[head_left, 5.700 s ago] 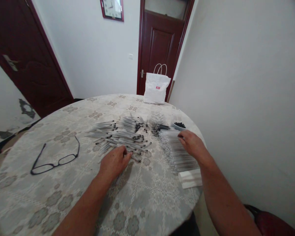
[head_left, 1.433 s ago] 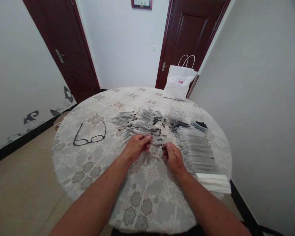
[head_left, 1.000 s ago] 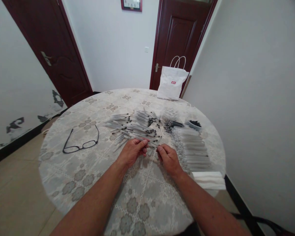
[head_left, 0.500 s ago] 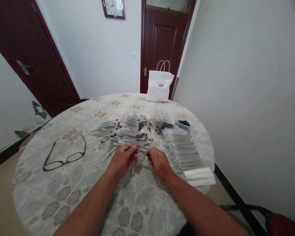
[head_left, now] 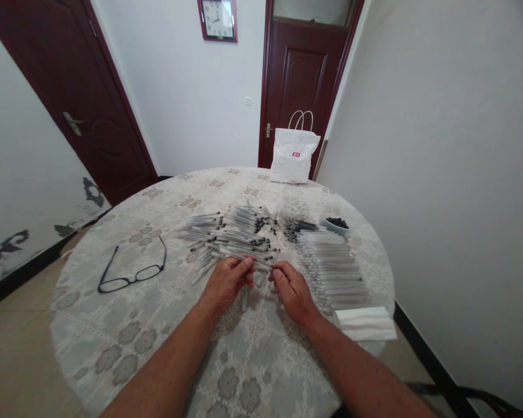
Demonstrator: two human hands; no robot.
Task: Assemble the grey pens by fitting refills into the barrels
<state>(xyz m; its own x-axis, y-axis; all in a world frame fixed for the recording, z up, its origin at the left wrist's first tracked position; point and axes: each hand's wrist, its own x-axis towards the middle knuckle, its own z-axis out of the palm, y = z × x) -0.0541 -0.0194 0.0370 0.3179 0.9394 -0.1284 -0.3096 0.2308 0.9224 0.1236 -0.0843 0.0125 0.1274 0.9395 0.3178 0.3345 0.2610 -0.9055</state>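
Observation:
Over the near edge of the pen pile, my left hand (head_left: 232,281) is closed around a slim whitish pen (head_left: 262,263). My right hand (head_left: 293,291) pinches the pen's right end, so it spans the gap between both hands. Behind and left of my hands lies a loose pile of pens (head_left: 239,237), grey-white with dark ends. To the right of my right hand is a stacked row of translucent white pen-like tubes (head_left: 337,268). Small black pieces (head_left: 300,226) lie between the two groups. Under my left hand, another pale tube (head_left: 244,301) shows partly.
A small bowl (head_left: 337,224) of black parts stands behind the tubes, near a clear plastic bag (head_left: 294,208). Eyeglasses (head_left: 133,277) lie at left, a folded white cloth or tissue (head_left: 366,323) at right. A white paper bag (head_left: 294,157) stands at the round table's (head_left: 165,354) far edge.
The camera view has turned slightly left, so the whole scene sits further right. Both hands keep hold of the pen, with only slight finger movement at its right end.

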